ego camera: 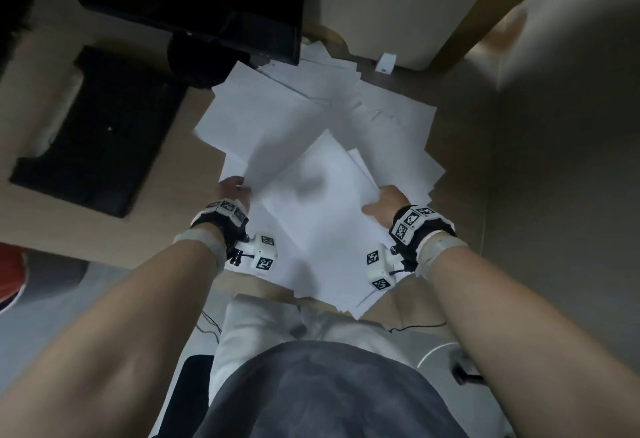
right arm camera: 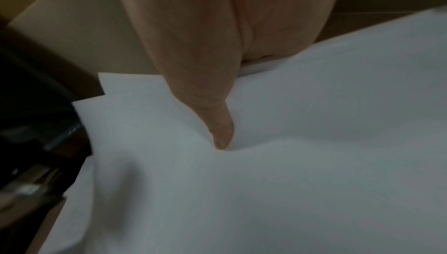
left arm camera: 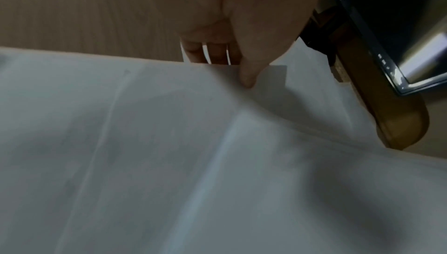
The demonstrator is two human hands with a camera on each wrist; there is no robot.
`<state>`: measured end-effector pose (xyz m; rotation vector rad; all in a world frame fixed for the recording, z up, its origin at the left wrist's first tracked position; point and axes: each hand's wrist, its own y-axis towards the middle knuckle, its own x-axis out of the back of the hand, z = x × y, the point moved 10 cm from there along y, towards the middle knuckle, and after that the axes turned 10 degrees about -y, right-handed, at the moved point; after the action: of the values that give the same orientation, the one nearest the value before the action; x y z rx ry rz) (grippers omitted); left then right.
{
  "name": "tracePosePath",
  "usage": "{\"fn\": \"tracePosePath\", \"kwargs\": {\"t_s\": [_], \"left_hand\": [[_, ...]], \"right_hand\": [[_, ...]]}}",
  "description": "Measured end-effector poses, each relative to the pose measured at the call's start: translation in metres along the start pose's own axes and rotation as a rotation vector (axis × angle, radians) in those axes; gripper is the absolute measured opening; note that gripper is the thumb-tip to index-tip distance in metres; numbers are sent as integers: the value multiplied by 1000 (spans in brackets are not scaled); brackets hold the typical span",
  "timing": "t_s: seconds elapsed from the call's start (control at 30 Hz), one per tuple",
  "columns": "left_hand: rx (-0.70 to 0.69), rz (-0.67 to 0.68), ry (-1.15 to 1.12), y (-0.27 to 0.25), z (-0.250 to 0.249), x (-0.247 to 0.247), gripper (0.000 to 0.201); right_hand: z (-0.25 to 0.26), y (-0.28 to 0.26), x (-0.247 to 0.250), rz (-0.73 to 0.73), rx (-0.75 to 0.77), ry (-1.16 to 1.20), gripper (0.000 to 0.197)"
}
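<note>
My left hand (ego camera: 233,191) pinches the edge of a loose sheet (ego camera: 266,160), thumb on top and fingers underneath. My right hand (ego camera: 388,207) grips a paper stack (ego camera: 318,202), thumb pressed on it, above scattered sheets (ego camera: 391,125) covering the bench (ego camera: 180,174).

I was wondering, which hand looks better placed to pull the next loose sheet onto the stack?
Left, probably. The left hand pinches a loose sheet at its edge, thumb on top, right beside the stack. The right hand is busy gripping that stack.
</note>
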<state>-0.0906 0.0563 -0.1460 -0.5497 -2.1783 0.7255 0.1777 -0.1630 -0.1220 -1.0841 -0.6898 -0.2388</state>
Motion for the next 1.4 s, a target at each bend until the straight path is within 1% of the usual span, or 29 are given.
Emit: {"fn": "tracePosePath", "kwargs": {"t_s": [0.1,0.17,0.2,0.27,0.33,0.4,0.47,0.53,0.6,0.7,0.73,0.77,0.83,0.87,0.9,0.93,0.97,1.03,1.07,1.1,1.13,1.17,1.2,1.23,1.27,1.3,1.33,1.37,1.4], "left_hand": [[-14,52,20,-1,-7,1,30],[-8,101,0,-2,-14,-3,35],[11,129,-13,-2,-14,-6,40],[40,168,-7,-2,-13,-11,56],[33,197,30,-5,-8,-15,67],[-10,228,85,-3,-6,-21,64],[-21,255,81,-1,-7,-24,57],[-46,276,83,1,-13,-22,52],[-107,300,148,1,-22,-19,49],[-126,336,116,-3,-35,-12,31],[-127,341,85,-4,-38,-9,32],[-123,334,49,-5,-39,-5,38],[-127,307,-43,-6,-42,2,54],[-119,301,-105,-7,-44,4,52],[-98,297,-155,-10,-45,6,41],[-88,298,-185,-16,-50,8,25],[-103,298,-215,-24,-59,11,21],[-133,285,-242,-30,-71,13,32],[-150,268,-249,-32,-76,14,29],[-182,248,-245,-34,-83,16,20],[-228,201,-233,-33,-89,19,25],[-261,135,-199,-29,-92,26,49],[-249,49,-185,-27,-92,35,72],[-201,-40,-218,-28,-90,46,91],[-139,-95,-287,-31,-87,53,107],[-70,-104,-356,-33,-82,54,117],[-25,-69,-424,-36,-79,50,123],[7,-2,-491,-42,-82,41,121],[9,78,-549,-48,-88,31,112]], "right_hand": [[24,6,-23,77,67,-145,22],[37,13,-36,91,84,-216,30],[44,15,-39,67,95,-261,33],[55,20,-40,5,115,-336,34],[63,23,-43,-14,135,-343,33],[70,24,-46,-11,166,-332,32],[81,23,-47,-12,210,-357,35],[88,22,-45,-14,209,-421,40],[90,20,-42,-12,191,-451,43],[97,14,-35,-63,205,-437,41],[100,12,-31,-100,205,-417,42],[102,10,-29,-139,201,-379,43],[102,7,-21,-191,177,-216,53],[99,7,-19,-174,162,-122,63],[99,6,-17,-140,167,-67,76],[100,5,-18,-88,191,-68,86],[102,3,-17,-38,223,-121,85],[103,0,-16,9,241,-256,56],[102,-2,-14,10,229,-270,45],[100,-4,-11,7,220,-240,41],[98,-7,-8,1,212,-191,41],[96,-10,-2,-8,205,-125,41],[93,-14,5,-18,189,-41,43],[88,-18,14,-21,163,50,47],[82,-22,23,-21,132,141,56],[78,-27,34,-28,110,223,69],[74,-30,44,-41,96,294,82],[72,-35,54,-58,104,350,88],[72,-39,65,-75,115,403,86]]}}
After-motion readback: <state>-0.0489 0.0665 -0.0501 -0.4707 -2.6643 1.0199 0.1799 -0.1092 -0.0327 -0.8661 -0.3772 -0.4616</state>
